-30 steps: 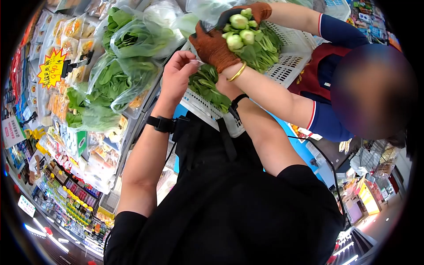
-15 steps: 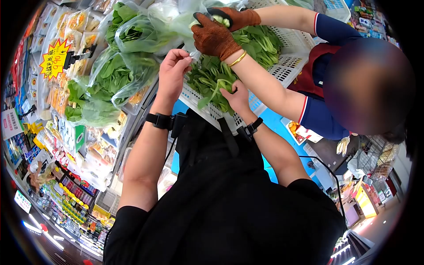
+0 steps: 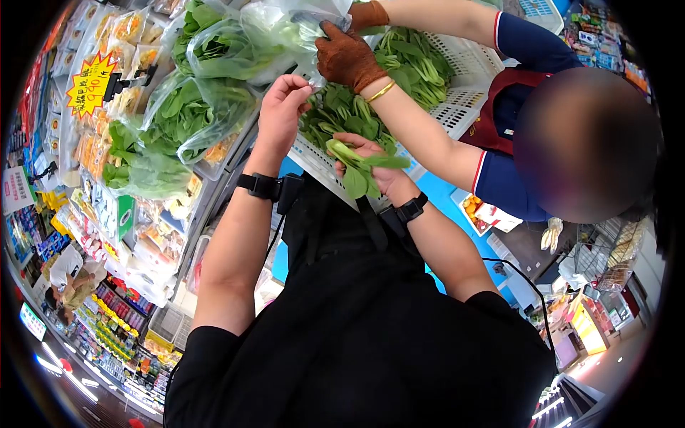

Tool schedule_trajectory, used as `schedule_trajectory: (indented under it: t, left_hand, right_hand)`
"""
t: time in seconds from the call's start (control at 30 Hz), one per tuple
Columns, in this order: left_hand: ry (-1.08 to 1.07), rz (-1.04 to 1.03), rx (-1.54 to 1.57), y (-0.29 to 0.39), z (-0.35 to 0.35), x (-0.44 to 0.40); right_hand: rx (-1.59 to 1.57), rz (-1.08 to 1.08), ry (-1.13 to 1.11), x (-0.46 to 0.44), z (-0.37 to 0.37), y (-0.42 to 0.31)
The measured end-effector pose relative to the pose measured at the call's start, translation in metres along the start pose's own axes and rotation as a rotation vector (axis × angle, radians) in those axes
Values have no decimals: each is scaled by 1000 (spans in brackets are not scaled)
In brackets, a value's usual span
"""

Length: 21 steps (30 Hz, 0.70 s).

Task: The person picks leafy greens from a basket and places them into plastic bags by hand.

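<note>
My right hand (image 3: 382, 170) holds a small bunch of leafy greens (image 3: 362, 162), like young bok choy, above the near edge of a white plastic crate (image 3: 457, 107). Fingers bent, my left hand (image 3: 280, 107) pinches the edge of a clear plastic bag (image 3: 308, 69). More leafy greens (image 3: 414, 64) lie in the crate. Across from me, a co-worker's brown-gloved hand (image 3: 347, 58) is at the bag, close to my left fingertips. The co-worker's other gloved hand (image 3: 369, 14) is partly hidden behind the bag.
Bagged greens (image 3: 178, 114) lie on the left over packed goods, by a yellow price sign (image 3: 91, 84). The co-worker (image 3: 514, 135) leans in from the right. A box of small orange items (image 3: 474, 210) is beyond the crate. Black cables run by both wrists.
My right hand has lifted the greens from the crate toward me and turned palm up. The co-worker's gloved hands have moved into the bag area. My left hand has hardly moved.
</note>
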State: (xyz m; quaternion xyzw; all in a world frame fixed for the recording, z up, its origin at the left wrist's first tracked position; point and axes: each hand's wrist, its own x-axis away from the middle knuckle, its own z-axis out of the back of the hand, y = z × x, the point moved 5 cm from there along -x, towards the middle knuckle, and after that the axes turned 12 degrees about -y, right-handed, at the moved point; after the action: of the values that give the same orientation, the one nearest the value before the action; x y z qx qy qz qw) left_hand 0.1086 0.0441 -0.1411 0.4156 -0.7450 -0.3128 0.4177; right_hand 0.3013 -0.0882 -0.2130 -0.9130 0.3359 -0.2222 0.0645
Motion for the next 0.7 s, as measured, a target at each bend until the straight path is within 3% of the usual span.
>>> schedule_trajectory:
  t: [0.13,0.2,0.27,0.37,0.53,0.6,0.7]
  left_hand:
    - [35,-29,4,1,-4,1]
    - [20,-33,-11,1,-7,0]
    - [23,-39,-33,-2,-7,-1]
    - [11,-67,-92,-3,-8,-3]
    - [-23,-116,-169,-3,-2,-4]
    - [57,-166,-358,1,-2,-2]
    - [89,-153,-388,3,-3,-3]
  right_hand:
    - [-77,-28,14,3,-19,-5]
    - [-284,-57,-110,3,-32,-6]
    - [-283,-69,-193,4,-31,-2]
    - [-4,-111,-127,7,-35,-4]
    - [10,-162,29,0,-19,4]
    - [-19,-102,165,-2,-8,5]
    - [-69,-65,158,-3,-3,5]
